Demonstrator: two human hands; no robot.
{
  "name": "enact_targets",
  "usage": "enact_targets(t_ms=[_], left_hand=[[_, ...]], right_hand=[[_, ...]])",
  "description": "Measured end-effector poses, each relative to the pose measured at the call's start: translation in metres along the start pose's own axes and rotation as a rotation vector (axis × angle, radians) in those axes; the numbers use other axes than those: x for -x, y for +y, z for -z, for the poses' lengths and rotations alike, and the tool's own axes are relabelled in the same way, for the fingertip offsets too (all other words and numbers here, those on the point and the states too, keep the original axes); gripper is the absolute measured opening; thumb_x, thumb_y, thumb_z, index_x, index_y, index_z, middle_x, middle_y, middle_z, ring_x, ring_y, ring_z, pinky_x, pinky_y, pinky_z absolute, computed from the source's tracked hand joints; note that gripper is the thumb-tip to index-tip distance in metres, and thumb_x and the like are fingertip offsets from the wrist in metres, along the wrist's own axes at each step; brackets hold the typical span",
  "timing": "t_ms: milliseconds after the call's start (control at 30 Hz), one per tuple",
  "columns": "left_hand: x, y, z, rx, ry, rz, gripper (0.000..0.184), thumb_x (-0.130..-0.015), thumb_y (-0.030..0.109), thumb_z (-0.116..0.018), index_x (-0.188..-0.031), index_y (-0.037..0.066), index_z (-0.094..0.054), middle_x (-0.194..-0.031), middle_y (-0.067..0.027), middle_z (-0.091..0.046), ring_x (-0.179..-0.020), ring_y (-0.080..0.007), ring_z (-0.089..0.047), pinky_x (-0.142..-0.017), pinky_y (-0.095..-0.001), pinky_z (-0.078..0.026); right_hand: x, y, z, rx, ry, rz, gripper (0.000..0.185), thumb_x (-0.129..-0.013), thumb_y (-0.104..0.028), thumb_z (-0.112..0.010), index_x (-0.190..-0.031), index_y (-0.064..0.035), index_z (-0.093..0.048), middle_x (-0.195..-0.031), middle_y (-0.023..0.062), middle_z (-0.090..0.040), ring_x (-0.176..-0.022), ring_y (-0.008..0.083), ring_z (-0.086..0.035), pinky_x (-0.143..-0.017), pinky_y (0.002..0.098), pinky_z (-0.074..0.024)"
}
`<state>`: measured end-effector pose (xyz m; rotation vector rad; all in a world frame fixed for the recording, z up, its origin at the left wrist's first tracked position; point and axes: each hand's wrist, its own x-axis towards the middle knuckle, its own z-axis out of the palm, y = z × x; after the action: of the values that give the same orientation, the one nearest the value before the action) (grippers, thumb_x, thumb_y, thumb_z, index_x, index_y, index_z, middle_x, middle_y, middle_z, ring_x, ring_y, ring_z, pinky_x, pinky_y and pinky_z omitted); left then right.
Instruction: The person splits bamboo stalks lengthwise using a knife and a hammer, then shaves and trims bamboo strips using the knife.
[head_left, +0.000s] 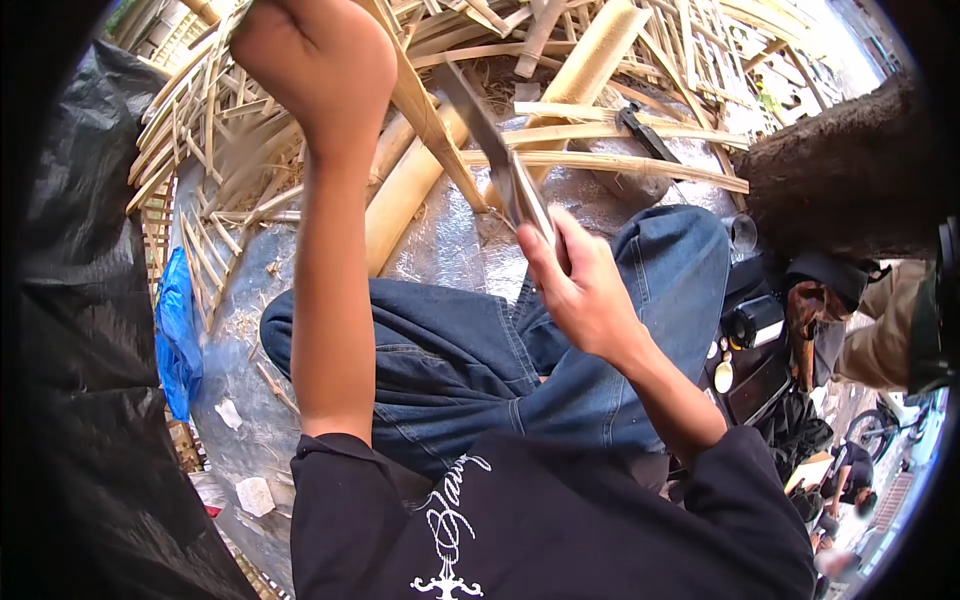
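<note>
My left hand [315,70] is raised at the top edge, bent at the wrist. Its fingers are cut off by the frame, so its hold is hidden. A long split bamboo strip [425,115] slants from beside that hand down to the silvery ground sheet [440,255]. My right hand [580,285] is closed round the handle of a large knife [492,140], above my right knee. The blade points up and to the left, close to the strip's right side. Thick bamboo pieces [405,205] lie behind the strip.
Piled bamboo strips [690,60] spread across the back. A dark tool [645,135] lies among them, near a trunk [840,170] on the right. A blue plastic bag [177,335] and black sheeting [85,330] are at left. At right are dark belongings [755,385] and a person's leg [880,330].
</note>
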<state>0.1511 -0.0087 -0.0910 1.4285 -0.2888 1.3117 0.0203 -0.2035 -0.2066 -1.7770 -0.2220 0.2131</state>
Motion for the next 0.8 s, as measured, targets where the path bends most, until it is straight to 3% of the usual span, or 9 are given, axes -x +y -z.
enact_targets(t_ms=[100, 167, 200, 267, 333, 367, 500, 667, 800], left_hand=[[-0.062, 0.006, 0.051, -0.888, -0.13, -0.548, 0.027, -0.097, 0.02, -0.057, -0.081, -0.001, -0.06, -0.063, -0.0143, -0.063, -0.055, -0.0179, -0.064, -0.061, -0.0282, -0.056], [-0.093, 0.005, 0.065, -1.176, -0.191, -0.724, 0.016, -0.094, 0.014, -0.061, -0.088, -0.001, -0.062, -0.065, -0.0165, -0.064, -0.058, -0.019, -0.066, -0.066, -0.029, -0.059], [-0.111, 0.001, 0.064, -0.674, -0.083, -0.546, 0.024, -0.095, 0.019, -0.06, -0.085, -0.002, -0.065, -0.065, -0.0164, -0.065, -0.06, -0.0198, -0.067, -0.066, -0.0293, -0.059], [-0.104, 0.016, 0.049, -0.177, 0.022, -0.37, 0.032, -0.096, 0.025, -0.059, -0.081, -0.003, -0.067, -0.066, -0.0164, -0.065, -0.061, -0.0206, -0.068, -0.065, -0.0297, -0.06], [-0.058, 0.033, 0.024, -0.388, 0.129, 0.044, 0.05, -0.1, 0.036, -0.051, -0.074, -0.005, -0.064, -0.068, -0.0184, -0.066, -0.061, -0.0213, -0.067, -0.06, -0.0319, -0.059], [-0.039, 0.032, 0.015, -0.371, 0.148, 0.099, 0.05, -0.1, 0.037, -0.05, -0.073, -0.003, -0.063, -0.066, -0.0162, -0.063, -0.059, -0.0199, -0.064, -0.057, -0.0312, -0.056], [-0.017, 0.026, 0.007, -0.22, 0.15, 0.021, 0.053, -0.102, 0.042, -0.046, -0.069, 0.003, -0.057, -0.058, -0.0074, -0.054, -0.049, -0.0141, -0.052, -0.047, -0.0284, -0.043], [-0.014, 0.021, 0.006, -0.164, 0.135, -0.044, 0.057, -0.104, 0.049, -0.041, -0.063, 0.01, -0.05, -0.048, 0.0035, -0.042, -0.036, -0.0068, -0.037, -0.035, -0.0249, -0.028], [-0.008, 0.005, 0.02, 0.059, -0.067, 0.072, 0.057, -0.103, 0.052, -0.043, -0.062, 0.013, -0.051, -0.048, 0.0026, -0.042, -0.037, -0.0081, -0.041, -0.036, -0.0238, -0.03]], right_hand=[[0.013, 0.016, 0.003, -0.064, 0.031, -0.124, 0.029, -0.102, -0.029, -0.054, -0.094, -0.0016, -0.054, -0.06, 0.0045, -0.049, -0.053, 0.0105, -0.044, -0.051, 0.0314, -0.0379], [0.019, 0.023, 0.012, -0.16, 0.098, -0.211, 0.031, -0.103, -0.033, -0.052, -0.094, -0.003, -0.054, -0.062, -0.0002, -0.05, -0.054, 0.0081, -0.043, -0.049, 0.0283, -0.037], [0.021, 0.018, 0.014, -0.276, 0.131, -0.269, 0.031, -0.103, -0.035, -0.051, -0.094, -0.0058, -0.052, -0.063, -0.0023, -0.048, -0.05, 0.0054, -0.042, -0.044, 0.0245, -0.0353], [0.02, 0.015, 0.015, -0.362, 0.193, -0.286, 0.03, -0.103, -0.037, -0.05, -0.094, -0.0081, -0.05, -0.063, -0.0039, -0.045, -0.046, 0.0036, -0.041, -0.039, 0.0221, -0.0335], [0.016, 0.015, 0.014, -0.38, 0.197, -0.281, 0.03, -0.103, -0.037, -0.05, -0.095, -0.0085, -0.05, -0.062, -0.004, -0.044, -0.045, 0.0036, -0.04, -0.038, 0.0218, -0.0334], [0.014, 0.015, 0.013, -0.389, 0.206, -0.285, 0.03, -0.103, -0.038, -0.05, -0.095, -0.0089, -0.049, -0.062, -0.004, -0.043, -0.044, 0.0036, -0.04, -0.037, 0.0216, -0.0333], [0.011, 0.003, 0.008, -0.401, 0.166, -0.263, 0.029, -0.104, -0.037, -0.05, -0.095, -0.0091, -0.049, -0.062, -0.0042, -0.043, -0.044, 0.0033, -0.038, -0.037, 0.0216, -0.0326], [0.005, -0.021, 0.003, -0.365, 0.089, -0.107, 0.039, -0.104, -0.043, -0.045, -0.108, -0.0041, -0.052, -0.065, -0.0008, -0.044, -0.044, 0.0044, -0.039, -0.039, 0.0203, -0.0332], [0.002, -0.023, -0.005, -0.415, 0.053, -0.125, 0.036, -0.105, -0.039, -0.045, -0.109, -0.0039, -0.051, -0.065, -0.0011, -0.043, -0.045, 0.0039, -0.038, -0.039, 0.0199, -0.0332]])
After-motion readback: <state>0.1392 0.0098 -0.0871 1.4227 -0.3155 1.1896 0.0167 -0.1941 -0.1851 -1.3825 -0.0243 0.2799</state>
